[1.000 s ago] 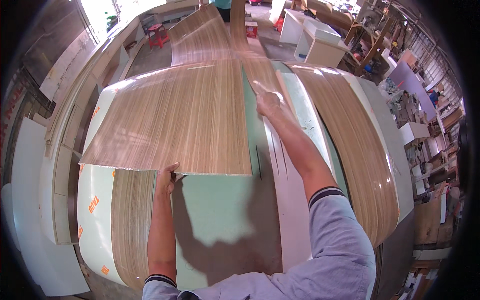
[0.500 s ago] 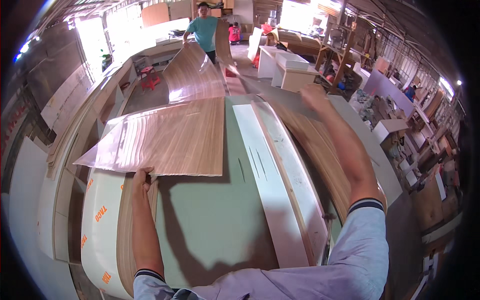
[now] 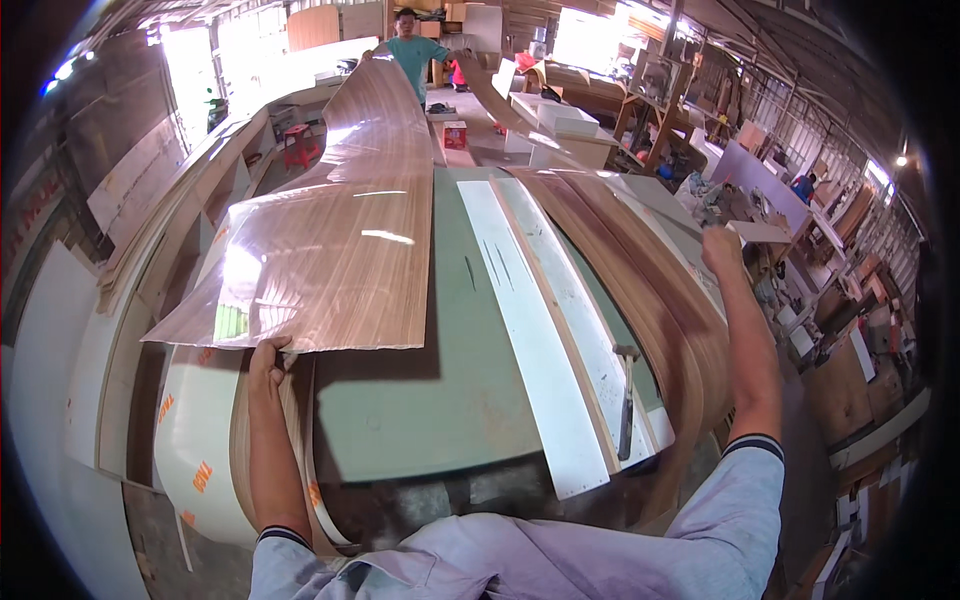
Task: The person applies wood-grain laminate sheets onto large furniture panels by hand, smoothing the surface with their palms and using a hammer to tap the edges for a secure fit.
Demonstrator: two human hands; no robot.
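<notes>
My left hand (image 3: 272,362) is closed on the near edge of a large, glossy wood-grain sheet (image 3: 355,280), which stretches away to a co-worker (image 3: 408,52) at the far end. My right hand (image 3: 722,250) is raised at the right with fingers closed; I cannot make out what is in it. It is beside long wood-grain strips (image 3: 590,230) lying over the right of the green work surface (image 3: 400,420). Left of these strips lie white boards (image 3: 530,400), with a hammer-like tool (image 3: 627,400) on them. A printed pale sheet (image 3: 195,420) curves down under my left forearm.
A long pale cabinet frame (image 3: 140,370) runs along the left. A red stool (image 3: 300,150), white furniture (image 3: 560,130) and a wooden rack (image 3: 645,120) stand at the back. Stacked offcuts (image 3: 840,340) crowd the right side, where another person (image 3: 803,185) is farther off.
My right hand has swung from the middle out to the right and away from the strip's earlier line. The large sheet has shifted slightly left; the co-worker's end is higher.
</notes>
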